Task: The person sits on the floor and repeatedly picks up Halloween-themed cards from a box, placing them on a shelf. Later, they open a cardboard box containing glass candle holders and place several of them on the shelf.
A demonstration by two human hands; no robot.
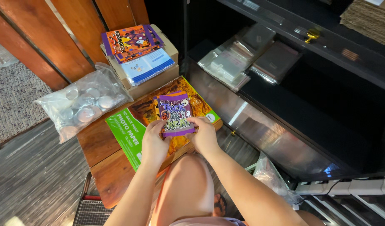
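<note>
Two hands hold one small stack of purple cards (176, 114) by its near bottom edge. The left hand (154, 140) pinches the left corner and the right hand (204, 136) pinches the right corner, each grip closed on the cards. The stack's long side points away from the person, just above a green and orange paper pack (129, 132) on the wooden counter (96, 144). A clear bag of round silver pieces (81, 102) sits to the left. More cards (131, 41) lie on a box (169, 52) farther back.

Both hands — left (154, 140), right (205, 136) — are held close together ahead, fingers curled and pinching, forearms bare.
</note>
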